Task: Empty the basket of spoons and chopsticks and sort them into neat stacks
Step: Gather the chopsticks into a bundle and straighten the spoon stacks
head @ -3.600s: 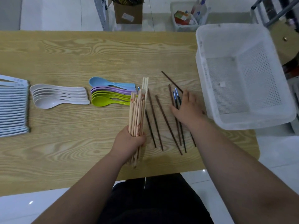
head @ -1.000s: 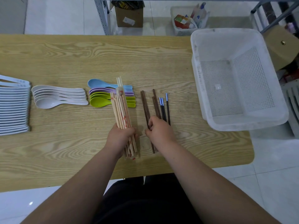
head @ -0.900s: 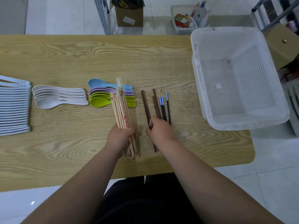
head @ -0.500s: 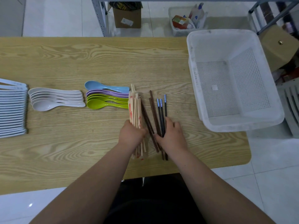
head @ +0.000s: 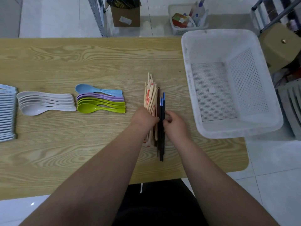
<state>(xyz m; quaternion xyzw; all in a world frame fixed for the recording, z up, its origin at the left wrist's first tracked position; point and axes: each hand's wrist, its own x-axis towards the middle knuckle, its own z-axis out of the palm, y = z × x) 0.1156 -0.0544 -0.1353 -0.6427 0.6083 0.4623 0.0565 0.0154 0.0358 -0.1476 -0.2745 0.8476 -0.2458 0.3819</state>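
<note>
My left hand (head: 144, 118) grips a bundle of pale bamboo chopsticks (head: 150, 97) with red print, lying lengthwise on the wooden table (head: 81, 62). Pressed against its right side lie several dark chopsticks (head: 161, 144), some with blue-silver tips. My right hand (head: 175, 126) has its fingers curled against these dark chopsticks, pushing them toward the bundle. Left of the bundle lies a stack of blue, purple and green spoons (head: 99, 101), then a stack of white spoons (head: 45, 102). The white plastic basket (head: 192, 79) stands at the right with nothing in it.
A row of pale blue-white utensils (head: 7, 113) lies at the table's left edge. Beyond the table stand a cardboard box (head: 125, 13) and a small bin of bottles (head: 189, 18) on the floor. A brown stool (head: 281, 46) stands behind the basket.
The dark chopsticks, scattered at first, were gathered by my right hand and are now pushed tight against the bamboo bundle. My left hand shifted the bundle rightward and straightened it.
</note>
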